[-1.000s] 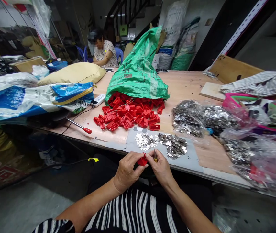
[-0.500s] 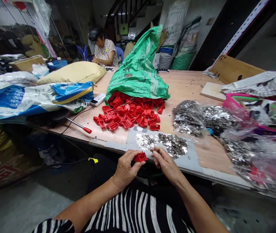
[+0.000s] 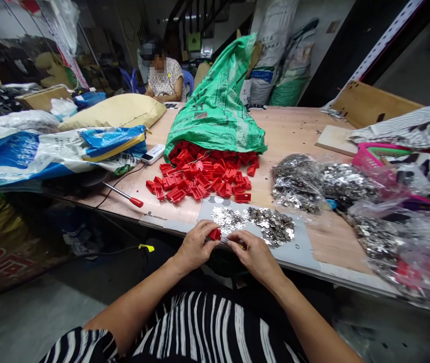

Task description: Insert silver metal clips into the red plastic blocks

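My left hand (image 3: 195, 246) is shut on a small red plastic part (image 3: 215, 234), mostly hidden by my fingers. My right hand (image 3: 254, 258) pinches a thin tool with a yellow grip (image 3: 241, 245), its metal tip reaching toward the red part. Both hands are just in front of a grey sheet (image 3: 298, 247) bearing two heaps of small silver metal pieces (image 3: 271, 226). Beyond the sheet, a pile of red plastic parts (image 3: 195, 184) spills from the mouth of a green woven sack (image 3: 215, 108).
A red-handled screwdriver (image 3: 124, 195) and a white remote (image 3: 153, 154) lie on the wooden table (image 3: 294, 133). Plastic bags of silver pieces (image 3: 298, 184) fill the right side. A seated co-worker (image 3: 165, 78) is at the far end, behind stacked sacks.
My hands have come closer together. The red part has gone from lying exposed to being mostly covered by my left fingers, and the tool tip now points at it.
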Available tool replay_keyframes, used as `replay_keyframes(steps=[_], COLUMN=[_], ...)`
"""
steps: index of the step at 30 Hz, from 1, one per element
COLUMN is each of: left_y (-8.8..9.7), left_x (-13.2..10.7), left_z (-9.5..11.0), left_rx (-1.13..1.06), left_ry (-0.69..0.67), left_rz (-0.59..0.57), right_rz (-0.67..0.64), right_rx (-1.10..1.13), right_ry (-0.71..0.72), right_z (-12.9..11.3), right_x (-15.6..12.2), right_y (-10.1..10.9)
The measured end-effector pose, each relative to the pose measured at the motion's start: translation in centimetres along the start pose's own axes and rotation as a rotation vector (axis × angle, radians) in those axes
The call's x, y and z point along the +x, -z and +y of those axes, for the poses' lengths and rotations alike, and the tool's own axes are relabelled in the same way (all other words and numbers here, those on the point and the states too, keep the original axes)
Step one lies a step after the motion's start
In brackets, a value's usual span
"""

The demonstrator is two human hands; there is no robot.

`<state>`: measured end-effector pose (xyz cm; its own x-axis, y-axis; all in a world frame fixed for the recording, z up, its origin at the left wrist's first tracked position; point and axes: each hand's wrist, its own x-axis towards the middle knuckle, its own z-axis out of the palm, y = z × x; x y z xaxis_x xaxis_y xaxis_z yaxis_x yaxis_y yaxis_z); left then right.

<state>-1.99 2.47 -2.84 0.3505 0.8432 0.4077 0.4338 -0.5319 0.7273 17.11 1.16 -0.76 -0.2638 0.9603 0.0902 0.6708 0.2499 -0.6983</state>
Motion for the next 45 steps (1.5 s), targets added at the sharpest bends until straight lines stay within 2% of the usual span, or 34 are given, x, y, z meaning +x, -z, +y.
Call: replay_keyframes(steps=[17, 26, 32, 38, 42, 45], left_y=[-0.1, -0.2, -0.4, -0.5, -0.5, -0.3], left_x=[0.9, 0.8, 0.7, 0.7, 0.7, 0.5], left_z=[-0.8, -1.0, -1.2, -1.4, -1.3, -1.1], left_rx=[-0.013, -0.068, -0.085, -0.09, -0.101, -0.128], left_ry=[0.067, 0.023, 0.006, -0.003, 0.03, 0.09], left_rz=[-0.106, -0.059, -0.051, -0.04, -0.042, -0.011], right_rz=[-0.079, -0.097, -0.124, -0.084, -0.086, -0.034], right_rx=[-0.059, -0.115, -0.19, -0.281, -0.19, -0.061], right_ry=[0.019, 0.013, -0.068, -0.12, -0.059, -0.007], right_z=[0.3, 0.3, -0.5, -1.6, -1.0, -0.1], right_x=[0.3, 0.4, 0.7, 0.8, 0.5, -0.1], right_y=[0.4, 0.3, 0.2, -0.8, -0.6, -0.1])
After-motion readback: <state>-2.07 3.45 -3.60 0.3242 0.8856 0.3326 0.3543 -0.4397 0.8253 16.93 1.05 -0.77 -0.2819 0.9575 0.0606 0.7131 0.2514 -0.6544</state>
